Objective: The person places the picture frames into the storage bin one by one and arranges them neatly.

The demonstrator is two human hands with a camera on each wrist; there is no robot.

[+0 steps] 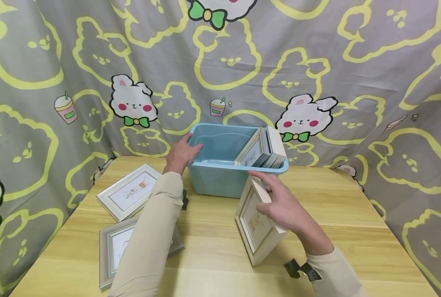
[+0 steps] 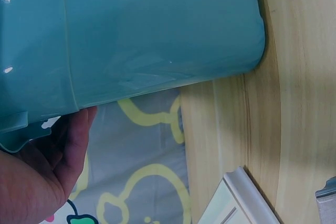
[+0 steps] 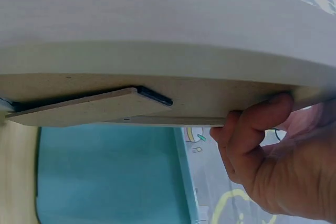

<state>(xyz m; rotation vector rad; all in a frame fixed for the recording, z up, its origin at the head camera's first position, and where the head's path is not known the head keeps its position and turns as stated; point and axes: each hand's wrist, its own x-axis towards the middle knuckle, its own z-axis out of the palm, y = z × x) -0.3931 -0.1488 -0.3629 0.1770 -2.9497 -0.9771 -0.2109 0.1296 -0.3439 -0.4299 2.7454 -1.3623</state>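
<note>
Left hand [image 1: 183,153] gripping my blue bin [image 1: 220,181] by its rim, right hand [image 1: 281,204] pinching a cream frame [image 1: 255,222] at its edge, grey frame [image 1: 112,249] half hidden by my sleeve [image 1: 150,235]

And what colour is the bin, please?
The bin is light blue; the head view shows it best.

Left sleeve [image 1: 148,243] covers the middle of the near left frame [image 1: 114,249]. Right hand [image 1: 284,203] hides part of the held frame [image 1: 255,225]. Stacked frames [image 1: 262,152] overlap; rear faces hidden. Head view cuts off right sleeve [image 1: 333,272].
</note>
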